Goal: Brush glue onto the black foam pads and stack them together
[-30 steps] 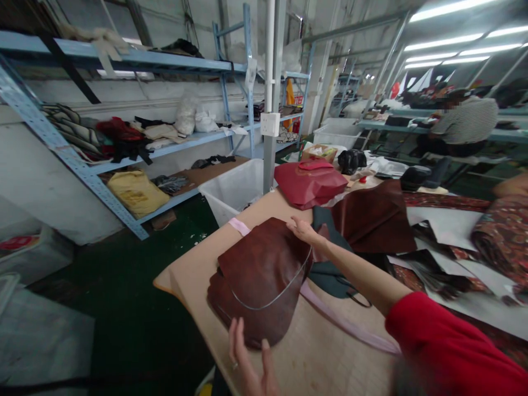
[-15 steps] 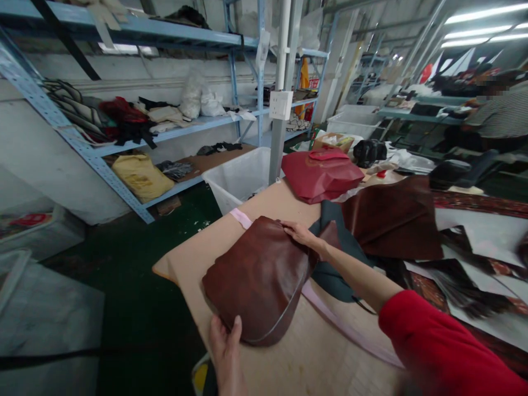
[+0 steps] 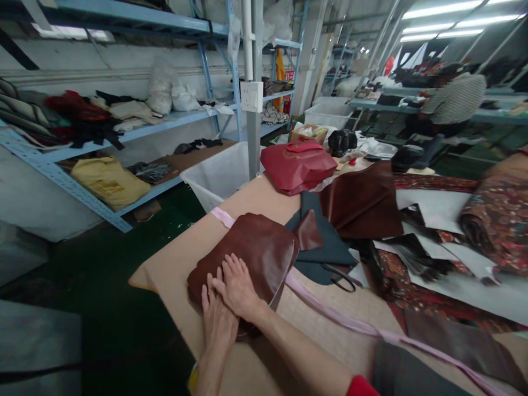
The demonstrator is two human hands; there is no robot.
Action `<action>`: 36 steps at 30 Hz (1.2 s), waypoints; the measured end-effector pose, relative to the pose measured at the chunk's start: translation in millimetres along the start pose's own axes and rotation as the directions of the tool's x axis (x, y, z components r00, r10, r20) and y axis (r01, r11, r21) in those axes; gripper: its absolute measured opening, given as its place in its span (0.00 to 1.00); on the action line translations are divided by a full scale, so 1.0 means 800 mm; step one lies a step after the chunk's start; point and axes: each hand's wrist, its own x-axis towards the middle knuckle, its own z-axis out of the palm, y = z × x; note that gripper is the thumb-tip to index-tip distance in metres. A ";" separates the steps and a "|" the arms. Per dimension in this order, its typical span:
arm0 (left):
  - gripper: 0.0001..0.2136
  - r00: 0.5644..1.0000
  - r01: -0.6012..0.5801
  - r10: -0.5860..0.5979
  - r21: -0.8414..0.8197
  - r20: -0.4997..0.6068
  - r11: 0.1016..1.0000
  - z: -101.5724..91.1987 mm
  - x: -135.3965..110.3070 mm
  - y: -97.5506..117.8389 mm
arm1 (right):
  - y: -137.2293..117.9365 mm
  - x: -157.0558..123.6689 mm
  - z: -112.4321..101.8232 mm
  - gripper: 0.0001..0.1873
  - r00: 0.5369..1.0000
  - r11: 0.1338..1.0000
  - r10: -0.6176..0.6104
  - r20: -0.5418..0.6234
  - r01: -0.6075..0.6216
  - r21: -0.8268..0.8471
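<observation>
A dark brown, bag-shaped leather piece (image 3: 264, 242) lies on the tan tabletop (image 3: 165, 275), with a pale line along its right edge. My right hand (image 3: 239, 286) rests on its upper face, fingers stretched out and slightly spread. Just beside it, my left hand (image 3: 219, 316) lies on the lower left part, fingers extended too. The two hands touch or nearly touch. A pink strip (image 3: 317, 305) runs across the table and passes under the leather piece.
Behind the leather piece are dark grey-green fabric (image 3: 313, 261), a brown leather sheet (image 3: 363, 203) and a red bag (image 3: 299, 168). Patterned fabric (image 3: 501, 220) lies at right. A post (image 3: 253, 132) and white bin (image 3: 223, 170) stand beyond the table's edge; a person (image 3: 454, 99) sits farther off.
My right hand has moved from the leather piece's far edge to its lower left face, beside my left hand. My left hand has shifted from the near edge onto the piece. The view has turned right.
</observation>
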 end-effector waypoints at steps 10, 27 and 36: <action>0.23 1.000 0.006 -0.008 0.069 0.019 0.998 -0.008 -0.003 0.012 | 0.105 -0.078 -0.022 0.35 0.980 0.949 0.064 -0.186 -0.117 -0.292; 0.22 0.998 0.056 -0.057 0.093 0.013 0.994 -0.022 -0.001 0.008 | 0.186 0.008 -0.111 0.27 0.999 0.924 -0.012 0.048 0.029 -0.381; 0.29 0.841 -0.398 0.458 -0.243 0.288 0.885 -0.028 0.006 0.096 | 0.197 0.033 -0.089 0.27 0.982 0.910 -0.076 0.174 0.140 -0.390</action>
